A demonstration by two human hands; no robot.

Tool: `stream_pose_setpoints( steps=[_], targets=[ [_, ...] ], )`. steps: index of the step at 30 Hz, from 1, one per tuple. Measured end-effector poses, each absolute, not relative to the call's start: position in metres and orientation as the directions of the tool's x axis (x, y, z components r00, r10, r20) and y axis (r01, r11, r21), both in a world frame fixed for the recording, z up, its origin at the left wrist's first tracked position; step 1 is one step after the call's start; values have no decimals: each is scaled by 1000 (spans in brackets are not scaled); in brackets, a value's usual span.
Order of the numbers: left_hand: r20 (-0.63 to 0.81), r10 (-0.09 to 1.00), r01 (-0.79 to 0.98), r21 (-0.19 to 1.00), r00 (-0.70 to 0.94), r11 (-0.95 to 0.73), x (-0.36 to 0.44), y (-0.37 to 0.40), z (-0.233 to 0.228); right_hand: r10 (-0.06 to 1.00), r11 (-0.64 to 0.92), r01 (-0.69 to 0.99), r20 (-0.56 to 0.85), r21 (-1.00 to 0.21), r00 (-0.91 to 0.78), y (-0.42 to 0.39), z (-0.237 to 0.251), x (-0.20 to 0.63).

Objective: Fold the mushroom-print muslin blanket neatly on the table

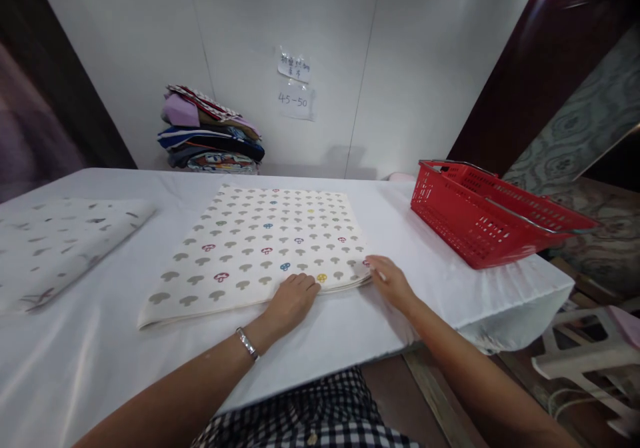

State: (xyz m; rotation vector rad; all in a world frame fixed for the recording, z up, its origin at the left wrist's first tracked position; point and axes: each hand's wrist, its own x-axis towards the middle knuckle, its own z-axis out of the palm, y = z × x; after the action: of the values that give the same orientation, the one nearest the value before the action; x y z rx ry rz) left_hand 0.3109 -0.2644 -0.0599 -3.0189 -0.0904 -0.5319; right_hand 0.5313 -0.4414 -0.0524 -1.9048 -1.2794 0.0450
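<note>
A cream cloth (260,248) printed with small mushrooms lies folded flat in the middle of the white table (125,361). My left hand (293,299), with a metal bracelet on its wrist, rests fingers down on the cloth's near edge. My right hand (390,280) touches the cloth's near right corner, fingertips at the layered edge. Whether either hand pinches the fabric cannot be made out.
A second mushroom-print cloth (60,248) lies at the left of the table. A stack of folded clothes (210,135) stands against the back wall under two paper notes (295,85). A red plastic basket (480,215) sits at the table's right end. A white plastic stool (590,348) is beside the table.
</note>
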Motion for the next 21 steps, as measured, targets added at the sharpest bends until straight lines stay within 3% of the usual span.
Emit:
stream_pose_setpoints(
  steps=[2, 4, 9, 14, 21],
  targets=[
    [332, 50, 72, -54, 942, -996, 311, -264, -60, 629, -351, 378, 84, -857, 773, -440, -44, 548],
    [323, 59, 77, -44, 944, -996, 311, -264, -61, 537, -475, 93, -204, -875, 818, -437, -36, 562],
    [326, 68, 80, -25, 943, -996, 311, -264, -61, 535, -631, -107, -531, -768, 657, -424, -26, 572],
    [319, 82, 86, 2, 944, -996, 312, -264, -60, 541, -690, -196, -675, -697, 501, -412, -20, 571],
    [285, 96, 70, 102, 954, -992, 308, -264, -52, 620, -584, -319, -664, -746, 417, -424, -17, 570]
  ],
)
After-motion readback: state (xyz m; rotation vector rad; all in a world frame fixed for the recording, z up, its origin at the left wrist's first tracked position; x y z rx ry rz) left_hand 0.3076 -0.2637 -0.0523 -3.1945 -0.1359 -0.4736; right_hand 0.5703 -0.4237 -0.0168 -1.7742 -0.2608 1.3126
